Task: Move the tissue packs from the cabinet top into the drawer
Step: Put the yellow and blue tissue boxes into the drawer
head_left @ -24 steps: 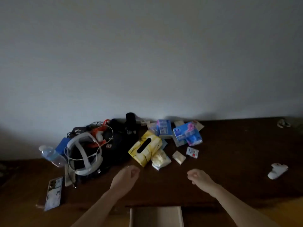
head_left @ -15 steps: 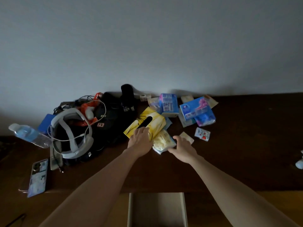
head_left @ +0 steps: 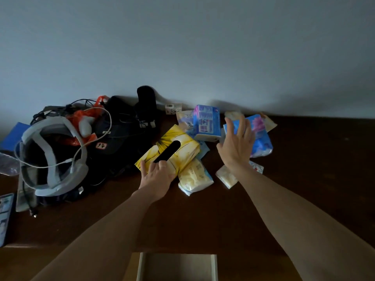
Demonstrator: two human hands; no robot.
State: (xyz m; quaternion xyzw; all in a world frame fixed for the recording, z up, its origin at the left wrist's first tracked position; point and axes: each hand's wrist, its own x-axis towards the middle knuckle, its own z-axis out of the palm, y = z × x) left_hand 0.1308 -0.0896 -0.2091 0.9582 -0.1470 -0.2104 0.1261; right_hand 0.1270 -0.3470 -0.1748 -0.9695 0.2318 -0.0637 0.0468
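On the dark wooden cabinet top (head_left: 304, 179): left hand (head_left: 157, 176) gripping yellow tissue box (head_left: 172, 151); right hand (head_left: 236, 145) spread, empty, reaching blue plastic tissue pack (head_left: 261, 138); best pinched firmly before lifting.

Non-task clutter, left side of top: grey-and-white padded headset w/ white cable (head_left: 52, 159) lying against black fabric bag (head_left: 113, 136); upright black cylinder (head_left: 146, 100) behind bag, at wall; orange-and-white plush (head_left: 84, 123) betw. headset & bag; small white printed cube (head_left: 172, 108) near wall.

Yellow tissue pack (head_left: 174, 154), pale pack (head_left: 194, 178) and blue packs (head_left: 207, 123) clustered on the dark cabinet top (head_left: 203, 220); drawer (head_left: 176, 267) open below.
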